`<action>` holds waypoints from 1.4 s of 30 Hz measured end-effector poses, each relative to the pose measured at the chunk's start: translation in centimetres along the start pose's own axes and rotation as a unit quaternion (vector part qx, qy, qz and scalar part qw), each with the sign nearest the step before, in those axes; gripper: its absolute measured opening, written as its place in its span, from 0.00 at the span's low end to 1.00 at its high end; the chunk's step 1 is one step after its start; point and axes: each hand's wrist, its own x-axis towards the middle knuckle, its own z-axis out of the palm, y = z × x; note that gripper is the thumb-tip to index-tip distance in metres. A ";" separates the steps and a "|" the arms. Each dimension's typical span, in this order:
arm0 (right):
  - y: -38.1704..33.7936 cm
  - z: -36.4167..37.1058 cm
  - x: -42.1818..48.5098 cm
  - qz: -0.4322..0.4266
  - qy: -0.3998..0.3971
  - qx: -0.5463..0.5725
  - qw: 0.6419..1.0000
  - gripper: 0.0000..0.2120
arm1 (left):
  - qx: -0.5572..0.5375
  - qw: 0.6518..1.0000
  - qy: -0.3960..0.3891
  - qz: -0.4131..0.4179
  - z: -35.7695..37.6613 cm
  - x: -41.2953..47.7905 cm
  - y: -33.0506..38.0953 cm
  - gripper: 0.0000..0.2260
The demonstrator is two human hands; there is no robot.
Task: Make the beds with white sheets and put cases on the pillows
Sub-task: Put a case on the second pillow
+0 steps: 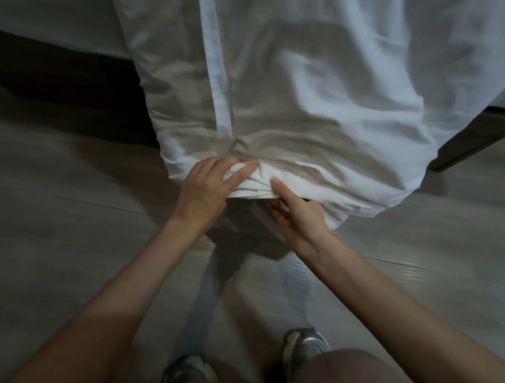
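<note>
Expect the white sheet (pixel 313 85), draped over the corner of the bed (pixel 465 142) and hanging near the floor (pixel 72 230), to handle light, soft and limp; best gripped at the gathered hem. Reaching down, arms extended, bunching folds with the left hand (pixel 207 188) and pinching the hem with the right hand (pixel 296 215), thumb on top, fingers beneath

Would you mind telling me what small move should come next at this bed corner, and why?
Probably tuck the bunched white sheet under the corner: the left hand grips the gather, and the right hand pinches its loose edge from below.
</note>
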 end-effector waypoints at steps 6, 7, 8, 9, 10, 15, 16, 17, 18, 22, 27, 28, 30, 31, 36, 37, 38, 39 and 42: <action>-5.5 2.0 -6.3 0.023 0.095 -0.083 0.992 0.11 | -0.020 0.990 -0.134 -0.029 -9.5 2.1 2.4 0.32; -6.6 2.4 -7.6 0.023 0.103 -0.098 0.990 0.12 | -0.025 0.987 -0.157 -0.029 -11.4 2.6 2.9 0.33; -7.9 2.9 -9.1 0.024 0.108 -0.108 0.988 0.15 | -0.029 0.983 -0.179 -0.033 -13.5 3.1 3.3 0.36; -9.1 3.4 -10.7 0.026 0.112 -0.118 0.986 0.17 | -0.030 0.978 -0.205 -0.039 -15.6 3.7 3.9 0.39; -10.6 3.9 -12.4 0.029 0.120 -0.129 0.984 0.17 | -0.034 0.971 -0.233 -0.044 -17.9 4.3 4.6 0.39; -19.1 6.9 -20.9 0.023 0.151 -0.218 0.964 0.17 | -0.065 0.950 -0.294 -0.082 -30.1 8.5 7.5 0.30; -20.9 7.7 -22.6 0.017 0.157 -0.224 0.962 0.18 | -0.059 0.949 -0.300 -0.082 -32.3 9.5 8.0 0.36; -22.7 8.6 -24.2 0.011 0.163 -0.228 0.960 0.18 | -0.062 0.949 -0.298 -0.086 -34.6 10.4 8.4 0.37; -24.6 9.4 -25.8 0.003 0.169 -0.234 0.958 0.19 | -0.068 0.949 -0.295 -0.094 -37.0 11.5 8.8 0.35; -31.7 13.1 -31.7 -0.024 0.173 -0.258 0.950 0.19 | -0.088 0.953 -0.269 -0.105 -46.3 15.9 10.0 0.28; -39.4 16.5 -36.4 -0.074 0.179 -0.278 0.941 0.17 | -0.125 0.955 -0.238 -0.123 -54.9 21.3 10.7 0.28; -40.6 17.0 -37.1 -0.096 0.186 -0.284 0.936 0.17 | -0.134 0.955 -0.234 -0.125 -56.3 22.4 10.8 0.28; -42.7 17.7 -38.5 -0.149 0.197 -0.302 0.921 0.16 | -0.142 0.957 -0.222 -0.121 -58.5 24.3 10.9 0.30; -43.5 18.0 -39.2 -0.182 0.182 -0.311 0.915 0.14 | -0.142 0.960 -0.213 -0.118 -59.3 25.1 10.8 0.30; -44.0 18.5 -40.6 -0.356 0.022 -0.570 0.740 0.39 | -0.128 0.970 -0.189 -0.084 -61.9 28.7 10.7 0.29; -44.0 18.7 -40.4 -0.362 0.042 -0.618 0.696 0.42 | -0.122 0.973 -0.181 -0.076 -62.2 29.2 10.8 0.29; -44.1 19.0 -40.0 -0.369 0.073 -0.641 0.669 0.44 | -0.116 0.975 -0.174 -0.070 -62.6 29.6 10.8 0.28; -44.5 19.3 -39.6 -0.383 0.107 -0.653 0.645 0.42 | -0.114 0.977 -0.166 -0.067 -62.9 30.0 10.6 0.28; -46.5 20.3 -38.2 -0.444 0.190 -0.687 0.543 0.22 | -0.113 0.979 -0.154 -0.066 -64.0 30.9 9.7 0.27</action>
